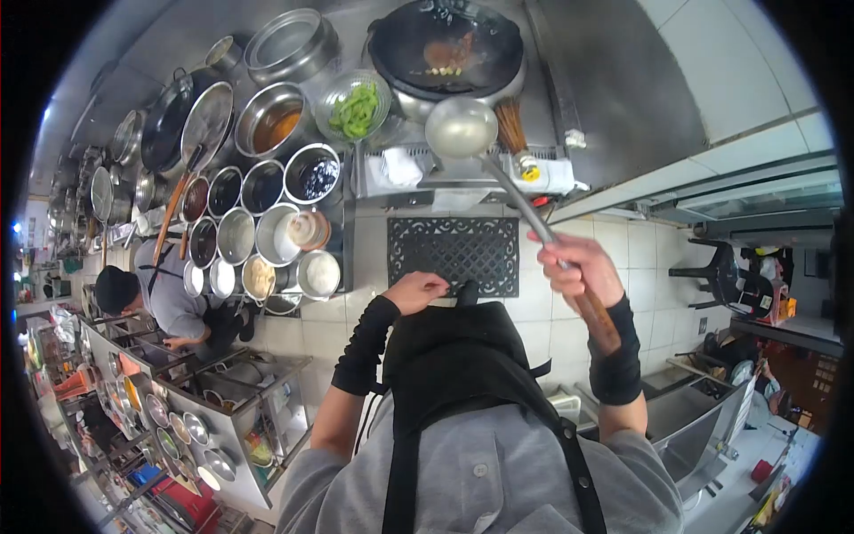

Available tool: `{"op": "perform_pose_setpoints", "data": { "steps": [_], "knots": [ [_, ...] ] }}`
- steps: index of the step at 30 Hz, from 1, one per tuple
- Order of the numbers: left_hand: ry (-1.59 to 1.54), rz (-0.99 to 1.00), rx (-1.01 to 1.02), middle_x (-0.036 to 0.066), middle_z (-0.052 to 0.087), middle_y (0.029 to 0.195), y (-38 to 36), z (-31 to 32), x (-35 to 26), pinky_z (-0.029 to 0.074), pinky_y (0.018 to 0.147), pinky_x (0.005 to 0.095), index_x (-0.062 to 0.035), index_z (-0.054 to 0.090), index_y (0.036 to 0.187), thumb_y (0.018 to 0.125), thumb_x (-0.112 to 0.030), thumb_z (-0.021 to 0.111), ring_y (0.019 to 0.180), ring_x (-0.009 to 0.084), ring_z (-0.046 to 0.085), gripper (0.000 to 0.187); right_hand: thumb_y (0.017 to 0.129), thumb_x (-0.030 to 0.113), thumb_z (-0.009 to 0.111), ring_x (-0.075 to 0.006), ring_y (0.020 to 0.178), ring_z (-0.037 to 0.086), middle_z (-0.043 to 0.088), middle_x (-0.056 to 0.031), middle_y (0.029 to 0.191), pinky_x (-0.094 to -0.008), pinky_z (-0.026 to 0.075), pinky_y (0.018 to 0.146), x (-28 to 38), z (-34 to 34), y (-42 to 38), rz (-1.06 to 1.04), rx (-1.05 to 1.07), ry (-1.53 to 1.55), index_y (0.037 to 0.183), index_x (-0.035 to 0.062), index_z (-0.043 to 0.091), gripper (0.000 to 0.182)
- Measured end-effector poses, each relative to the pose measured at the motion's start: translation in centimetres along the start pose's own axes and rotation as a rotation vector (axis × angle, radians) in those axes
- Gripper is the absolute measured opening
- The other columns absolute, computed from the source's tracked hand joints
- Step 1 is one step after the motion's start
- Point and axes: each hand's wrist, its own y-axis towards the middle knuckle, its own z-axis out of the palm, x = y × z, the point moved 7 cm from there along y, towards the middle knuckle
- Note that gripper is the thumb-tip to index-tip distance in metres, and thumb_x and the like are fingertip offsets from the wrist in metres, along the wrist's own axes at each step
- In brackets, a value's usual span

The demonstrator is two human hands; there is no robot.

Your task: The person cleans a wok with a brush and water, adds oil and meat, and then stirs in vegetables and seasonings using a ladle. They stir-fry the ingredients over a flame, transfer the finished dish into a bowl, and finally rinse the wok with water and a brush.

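Note:
My right hand [578, 264] is wrapped round the handle of a long metal ladle [461, 127]. Its wooden end [598, 322] sticks out below my fist toward my wrist. The ladle's wide round bowl is held just in front of a black wok [445, 53], which sits on the stove with small pale pieces and a reddish patch inside. My left hand [416, 292] is in front of my apron [454, 356], fingers loosely curled together, with nothing visible in them. A perforated strainer bowl of green vegetables [355, 109] stands left of the wok.
Several metal pots of sauces [311, 173] and powders crowd the left counter, with a pot of brown liquid [274, 125] behind. A bamboo brush [511, 126] lies right of the ladle bowl. A black mat [454, 256] covers the floor ahead. Another person [173, 285] bends at the left.

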Motion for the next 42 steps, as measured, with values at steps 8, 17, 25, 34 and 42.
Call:
{"op": "perform_pose_setpoints", "data": {
  "steps": [8,17,25,34,42],
  "knots": [
    [-0.257,0.308,-0.158,0.012,0.069,0.115,3.4,-8.5,-17.7,0.052,0.092,0.0324,-0.0007,0.06,0.126,0.099,-0.01,0.055,0.107,0.0194,0.066,0.028,0.095,0.004,0.057,-0.0036,0.052,0.04,0.05,-0.0017,0.073,-0.0199,0.029,0.044,13.5,-1.4,19.5,-0.118,0.141,0.031,0.091,-0.0052,0.055,0.01],
    [-0.134,0.344,-0.097,0.013,0.07,0.109,7.8,-18.3,-18.7,0.053,0.092,0.0352,0.0,0.06,0.124,0.099,-0.009,0.054,0.104,0.0235,0.068,0.027,0.074,0.008,0.062,-0.0428,0.082,0.068,0.067,-0.029,0.084,-0.0495,0.054,0.074,19.1,-2.1,29.4,-0.869,-0.744,-1.441,0.092,-0.0038,0.064,0.022],
    [0.018,0.377,-0.073,0.015,0.071,0.1,10.7,-21.8,-23.0,0.054,0.086,0.034,-0.0011,0.063,0.12,0.098,-0.009,0.056,0.094,0.0264,0.07,0.024,0.074,0.007,0.063,-0.0466,0.086,0.066,0.067,-0.0312,0.084,-0.0473,0.054,0.074,19.5,-3.4,36.8,-0.337,-0.442,-1.06,0.098,-0.004,0.064,0.027],
    [-0.329,0.249,-0.22,0.011,0.071,0.104,11.3,-20.1,-25.3,0.05,0.091,0.0279,0.0009,0.061,0.124,0.101,-0.008,0.056,0.103,0.015,0.067,0.026,0.072,0.0,0.061,-0.0443,0.096,0.065,0.064,-0.0297,0.108,-0.0477,0.053,0.087,16.7,-3.1,28.7,-0.827,-0.402,-1.545,0.128,-0.01,0.054,0.057],
    [-0.414,0.237,-0.281,0.011,0.068,0.116,14.2,-15.3,-27.9,0.047,0.098,0.0269,0.004,0.058,0.128,0.102,-0.007,0.054,0.108,0.0131,0.063,0.029,0.083,0.009,0.061,-0.0444,0.1,0.064,0.06,-0.0302,0.114,-0.0497,0.052,0.086,12.7,-8.8,31.7,-0.826,-0.487,-1.699,0.14,-0.0076,0.039,0.064]
  ]
}}
